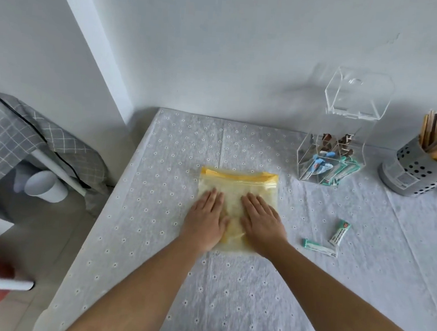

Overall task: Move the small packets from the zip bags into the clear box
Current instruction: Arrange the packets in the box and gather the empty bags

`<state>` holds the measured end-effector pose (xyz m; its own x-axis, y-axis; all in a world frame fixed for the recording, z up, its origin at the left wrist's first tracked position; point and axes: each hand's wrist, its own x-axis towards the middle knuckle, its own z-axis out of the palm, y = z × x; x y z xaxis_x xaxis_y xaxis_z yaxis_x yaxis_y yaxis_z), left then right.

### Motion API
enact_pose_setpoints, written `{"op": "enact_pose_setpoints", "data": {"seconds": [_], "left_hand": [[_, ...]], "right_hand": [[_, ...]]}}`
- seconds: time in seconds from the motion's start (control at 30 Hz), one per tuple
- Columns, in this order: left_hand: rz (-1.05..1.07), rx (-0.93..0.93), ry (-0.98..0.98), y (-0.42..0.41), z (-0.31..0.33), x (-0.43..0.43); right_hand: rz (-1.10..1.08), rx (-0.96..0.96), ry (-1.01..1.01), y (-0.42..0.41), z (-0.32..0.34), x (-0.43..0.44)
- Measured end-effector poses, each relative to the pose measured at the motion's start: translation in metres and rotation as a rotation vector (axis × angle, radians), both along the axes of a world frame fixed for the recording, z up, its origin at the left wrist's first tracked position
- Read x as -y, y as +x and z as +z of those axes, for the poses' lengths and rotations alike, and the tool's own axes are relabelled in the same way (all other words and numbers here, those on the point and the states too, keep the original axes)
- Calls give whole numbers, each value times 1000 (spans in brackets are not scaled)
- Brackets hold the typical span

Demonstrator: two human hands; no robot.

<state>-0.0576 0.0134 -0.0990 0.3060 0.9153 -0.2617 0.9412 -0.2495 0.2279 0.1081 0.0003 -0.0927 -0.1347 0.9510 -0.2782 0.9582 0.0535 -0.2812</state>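
Two hands, both laid flat with straight fingers on one yellow-topped zip bag [236, 186]: left hand [204, 223] on its left half, right hand [262, 225] on its right half, neither gripping anything, palms pressing the film against the daisy-print tablecloth [157, 212]. Zip bag: lay at the table's middle, yellow zip strip turned away from the person; looked flat and emptied, though anything under the palms could not be told. Two green-and-white packets [339, 232]: lay loose on the cloth to the right of the bag, near each other, well apart from the box. Clear box [312, 169]: stood at the far right by the wall, hinged lid [356, 95] raised, divided compartments holding brown packets at the back, blue packets front left, green packets front right. Perforated metal holder [413, 173]: stood right of the box, filled with sticks. Step in hand, as judged: flattening a spent bag, most packets already boxed. Next move, as judged: the right hand to lift off the bag, take up the two loose green packets and carry them over the box's open top to the front-right compartment, where their like lay; thin sachets flat on cloth call for a fingertip pinch at an edge
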Motion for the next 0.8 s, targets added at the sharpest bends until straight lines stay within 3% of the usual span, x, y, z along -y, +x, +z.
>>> {"op": "enact_pose_setpoints", "data": {"seconds": [0.33,0.53,0.63,0.8], "left_hand": [[-28,-38,124,-3,-18,6],[-58,-107,-18,-6,-22,-1],[-37,-94,-99,-6,-9,-5],[39,47,24,14,16,15]], "right_hand": [[45,119,110,10,-25,6],[126,149,-18,11,-29,0],[147,55,-81,23,-16,1],[-136,-122,63,81,9,10]]}}
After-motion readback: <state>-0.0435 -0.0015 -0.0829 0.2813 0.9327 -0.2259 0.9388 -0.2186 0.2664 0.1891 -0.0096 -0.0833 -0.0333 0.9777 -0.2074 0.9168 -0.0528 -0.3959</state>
